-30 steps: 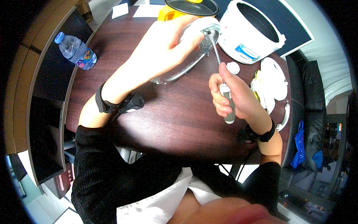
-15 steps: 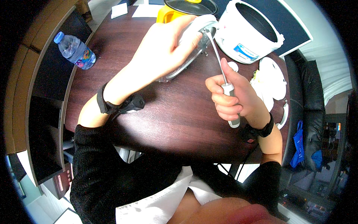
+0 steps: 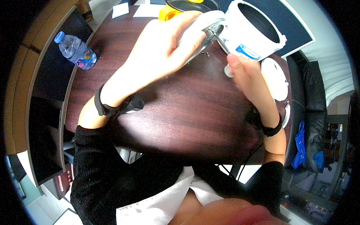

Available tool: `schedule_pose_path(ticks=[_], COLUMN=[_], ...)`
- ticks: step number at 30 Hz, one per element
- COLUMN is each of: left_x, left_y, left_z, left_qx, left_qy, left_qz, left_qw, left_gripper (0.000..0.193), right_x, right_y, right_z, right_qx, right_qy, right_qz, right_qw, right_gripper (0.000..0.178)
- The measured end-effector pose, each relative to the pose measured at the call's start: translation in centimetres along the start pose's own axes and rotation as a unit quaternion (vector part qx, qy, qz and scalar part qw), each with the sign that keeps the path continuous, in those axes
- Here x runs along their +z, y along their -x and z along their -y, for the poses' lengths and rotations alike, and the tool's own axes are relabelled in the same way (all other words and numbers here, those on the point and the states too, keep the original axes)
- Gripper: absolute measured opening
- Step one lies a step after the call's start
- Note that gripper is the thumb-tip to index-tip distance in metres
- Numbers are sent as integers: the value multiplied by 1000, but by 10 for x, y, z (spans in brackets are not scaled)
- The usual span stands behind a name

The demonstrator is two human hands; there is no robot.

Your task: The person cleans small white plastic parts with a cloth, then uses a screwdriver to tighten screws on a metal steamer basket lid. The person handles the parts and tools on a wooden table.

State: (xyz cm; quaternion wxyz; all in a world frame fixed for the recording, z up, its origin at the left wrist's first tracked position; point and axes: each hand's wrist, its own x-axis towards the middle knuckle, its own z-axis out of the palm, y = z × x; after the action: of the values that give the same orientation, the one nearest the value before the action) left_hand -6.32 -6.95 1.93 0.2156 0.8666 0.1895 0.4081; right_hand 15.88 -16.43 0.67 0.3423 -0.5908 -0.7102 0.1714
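Observation:
My left hand (image 3: 161,48) is closed round a round white and grey lid-like part (image 3: 213,16), tilted up on its edge above the table. My right hand (image 3: 245,77), slightly blurred, grips a screwdriver (image 3: 220,40); its grey-white handle is hidden behind the fingers. The metal shaft slants up and left, and its end lies at the inner side of the lid-like part, beside my left thumb. Whether the tip sits in a screw cannot be made out. Small metal screws (image 3: 204,54) lie on the table below. A small white round piece (image 3: 228,71) is next to my right hand.
A white appliance body (image 3: 233,37) with a dark inside stands at the far right. Near it lie a white oval plate (image 3: 274,78) and a white curved strip (image 3: 287,114). A yellow container (image 3: 168,13) stands at the back, a water bottle (image 3: 78,52) at left.
My right hand has moved up and slightly right and turned, with the screwdriver now lying more slanted. The lid-like part has tilted and shifted a little to the right with my left hand.

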Motion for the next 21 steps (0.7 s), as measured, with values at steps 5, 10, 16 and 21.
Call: schedule_pose_path(ticks=[5, 10, 16, 21], left_x=[1, 3, 4, 6], left_y=[-4, -3, -2, -3], left_z=[8, 8, 8, 12], left_qx=[-7, -32, -34, -34], left_qy=[31, 40, 29, 20], left_qz=[35, 27, 10, -14], left_qw=[999, 998, 999, 999], left_gripper=[38, 37, 35, 33], right_x=[-27, -20, -1, 9], right_y=[-3, 6, 15, 16], right_z=[20, 14, 23, 20], right_qx=[-64, 220, 300, 316], right_qy=[355, -131, -499, -572], right_qz=[-103, 77, 237, 273], right_qw=[927, 964, 778, 706], right_gripper=[46, 58, 61, 61])
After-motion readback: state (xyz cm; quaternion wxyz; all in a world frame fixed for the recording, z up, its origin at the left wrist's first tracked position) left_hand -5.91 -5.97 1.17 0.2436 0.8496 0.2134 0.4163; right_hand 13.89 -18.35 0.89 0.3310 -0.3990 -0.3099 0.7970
